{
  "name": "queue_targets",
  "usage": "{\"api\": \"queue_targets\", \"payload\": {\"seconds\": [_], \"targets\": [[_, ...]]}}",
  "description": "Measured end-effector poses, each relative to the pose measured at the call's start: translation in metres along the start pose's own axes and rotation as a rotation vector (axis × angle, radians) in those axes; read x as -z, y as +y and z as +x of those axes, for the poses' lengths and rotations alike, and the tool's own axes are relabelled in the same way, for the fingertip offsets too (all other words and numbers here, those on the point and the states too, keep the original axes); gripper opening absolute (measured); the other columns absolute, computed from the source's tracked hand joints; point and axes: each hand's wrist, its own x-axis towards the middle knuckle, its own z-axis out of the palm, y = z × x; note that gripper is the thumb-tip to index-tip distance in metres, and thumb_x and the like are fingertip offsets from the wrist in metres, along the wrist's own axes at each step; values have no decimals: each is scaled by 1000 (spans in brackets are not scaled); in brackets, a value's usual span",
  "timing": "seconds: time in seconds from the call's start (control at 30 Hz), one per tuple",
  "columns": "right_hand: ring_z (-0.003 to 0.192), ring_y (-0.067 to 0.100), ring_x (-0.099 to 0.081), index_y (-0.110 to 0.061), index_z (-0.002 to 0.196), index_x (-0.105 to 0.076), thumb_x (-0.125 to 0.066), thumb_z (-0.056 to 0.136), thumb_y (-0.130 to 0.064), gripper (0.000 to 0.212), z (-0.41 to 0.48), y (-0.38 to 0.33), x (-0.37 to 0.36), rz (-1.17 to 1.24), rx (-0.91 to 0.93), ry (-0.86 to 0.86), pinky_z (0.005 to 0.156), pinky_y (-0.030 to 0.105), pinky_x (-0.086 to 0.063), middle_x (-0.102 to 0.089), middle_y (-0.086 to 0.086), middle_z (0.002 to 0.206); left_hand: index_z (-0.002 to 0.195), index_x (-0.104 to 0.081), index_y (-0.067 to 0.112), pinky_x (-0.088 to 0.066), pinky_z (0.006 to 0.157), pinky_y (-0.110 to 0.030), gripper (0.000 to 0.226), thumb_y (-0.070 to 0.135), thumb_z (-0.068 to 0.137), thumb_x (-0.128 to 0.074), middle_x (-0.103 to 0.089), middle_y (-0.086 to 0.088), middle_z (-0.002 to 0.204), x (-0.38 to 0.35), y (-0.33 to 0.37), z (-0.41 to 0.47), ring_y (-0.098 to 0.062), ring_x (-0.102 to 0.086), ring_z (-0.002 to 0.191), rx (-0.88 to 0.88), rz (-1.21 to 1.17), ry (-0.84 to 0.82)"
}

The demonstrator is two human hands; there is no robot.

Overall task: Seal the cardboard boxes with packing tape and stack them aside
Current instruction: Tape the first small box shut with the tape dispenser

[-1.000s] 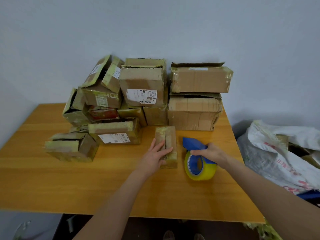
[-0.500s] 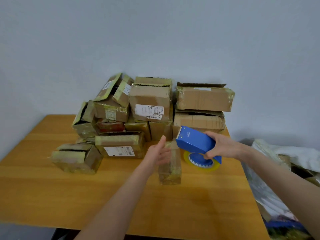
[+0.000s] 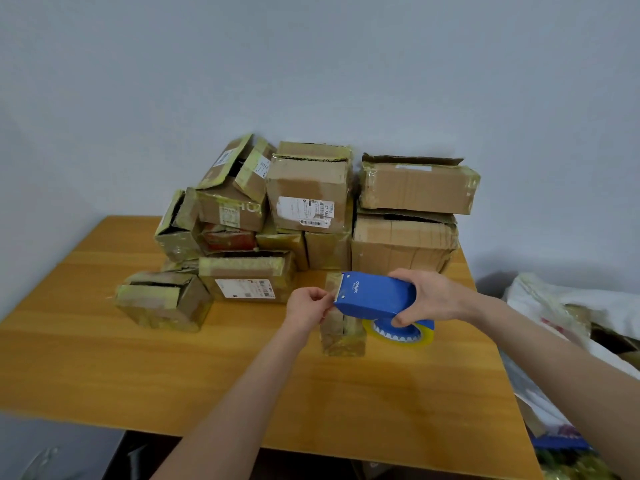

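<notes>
Mid-frame, the right hand (image 3: 436,299) grips the tape holder (image 3: 375,294) over the small box (image 3: 343,332) on the table (image 3: 104,358), the left hand (image 3: 308,306) pinches the tape at its front; next, I think, pull some out and press it onto the box.

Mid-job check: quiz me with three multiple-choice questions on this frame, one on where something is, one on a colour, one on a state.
1. Where is the small box nearest the person?
A. On the table, under the tape dispenser
B. On top of the pile
C. In the white bag

2. What colour is the dispenser's casing?
A. Red
B. Blue
C. Black

3. What is the right hand doing?
A. Resting flat on the table
B. Lifting a box
C. Gripping the dispenser

Answers: 1 A, it lies on the wood beneath the dispenser's front; 2 B, the casing is plain blue; 3 C, its fingers wrap round the casing.
</notes>
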Motion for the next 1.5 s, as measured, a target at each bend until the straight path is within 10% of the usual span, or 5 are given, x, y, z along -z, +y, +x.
{"api": "queue_targets", "payload": {"seconds": [1.07,1.23,1.33,1.5], "targets": [[92,22,-58,-35,114,-38,-73,68,-40,59,-5,60,-41,-231,-266,-145,79,42,-54,-58,-3,100,62,-58,15,-42,63,-34,33,28,92,-63,-59,-6,67,14,-84,19,-20,-47,58,186,234,132],[94,22,-57,-34,110,-39,-73,68,-37,54,-1,62,-48,-197,-314,-171,80,41,-51,-57,-3,102,97,-66,15,-56,75,-42,18,29,95,-56,-66,-10,86,-3,-86,26,-26,-60,75,171,363,56],[95,22,-58,-33,109,-39,-73,66,-37,54,0,62,-49,-196,-318,-175,83,44,-52,-58,-2,103,141,-44,29,-55,62,-33,52,43,93,-56,-62,-18,118,8,-89,25,-29,-67,88,180,486,23],[95,19,-57,-33,111,-39,-73,70,-39,54,-3,62,-49,-197,-291,-165,82,41,-52,-57,-3,104,135,-52,21,-42,87,-19,38,24,97,-50,-52,-4,132,0,-68,-4,-8,-52,105,-492,694,205]]}}
